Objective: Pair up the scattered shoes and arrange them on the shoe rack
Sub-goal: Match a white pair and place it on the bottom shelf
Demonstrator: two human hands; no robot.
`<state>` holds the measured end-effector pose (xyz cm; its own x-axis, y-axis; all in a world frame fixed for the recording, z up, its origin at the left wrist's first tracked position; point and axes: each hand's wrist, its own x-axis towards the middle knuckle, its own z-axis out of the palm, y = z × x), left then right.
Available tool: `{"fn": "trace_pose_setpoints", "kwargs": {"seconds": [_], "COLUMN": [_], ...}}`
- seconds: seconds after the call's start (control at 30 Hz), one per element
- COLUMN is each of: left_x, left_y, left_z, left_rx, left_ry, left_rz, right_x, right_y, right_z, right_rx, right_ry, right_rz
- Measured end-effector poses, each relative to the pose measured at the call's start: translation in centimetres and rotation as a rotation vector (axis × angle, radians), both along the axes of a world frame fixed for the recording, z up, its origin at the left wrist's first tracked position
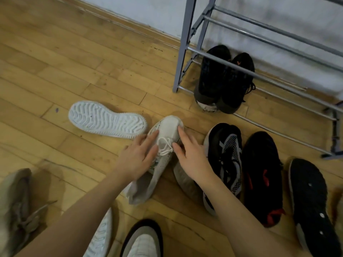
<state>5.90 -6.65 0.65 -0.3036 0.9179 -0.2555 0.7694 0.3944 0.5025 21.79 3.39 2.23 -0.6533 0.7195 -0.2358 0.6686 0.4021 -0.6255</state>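
Note:
A white knit sneaker (168, 130) lies upright on the wooden floor in the middle, toe pointing away. My left hand (138, 157) rests on its left side and my right hand (191, 153) touches its laces and right side; both have spread fingers on the shoe. To the left, another white sneaker (106, 119) lies sole up. A pair of black shoes (225, 78) stands on the bottom bars of the grey metal shoe rack (185, 43) at the upper right.
Right of my hands lie a black-and-white sneaker (228, 154), a black shoe with red marks (262, 175) and a black shoe sole up (311, 203). A beige sneaker (16, 206) lies at the bottom left. Another shoe (143, 240) sits at the bottom edge.

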Motion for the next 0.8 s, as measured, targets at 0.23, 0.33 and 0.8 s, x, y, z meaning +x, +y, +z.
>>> {"fn": "trace_pose_setpoints", "kwargs": {"seconds": [0.23,0.33,0.8], "left_x": [1.2,2.8,0.8], "left_y": [0.6,1.6,1.8], "left_z": [1.9,2.5,1.0], "left_rx": [0.096,0.137,0.113], "left_ry": [-0.048,-0.074,0.147], "left_rz": [0.044,0.082,0.061], "right_x": [-0.4,0.5,-1.0], "right_y": [0.2,2.0,1.7], "right_z": [1.2,2.0,1.7], "right_rx": [0.096,0.169,0.561], "right_ry": [0.138,0.14,-0.018], "right_rz": [-0.072,-0.083,-0.1]}}
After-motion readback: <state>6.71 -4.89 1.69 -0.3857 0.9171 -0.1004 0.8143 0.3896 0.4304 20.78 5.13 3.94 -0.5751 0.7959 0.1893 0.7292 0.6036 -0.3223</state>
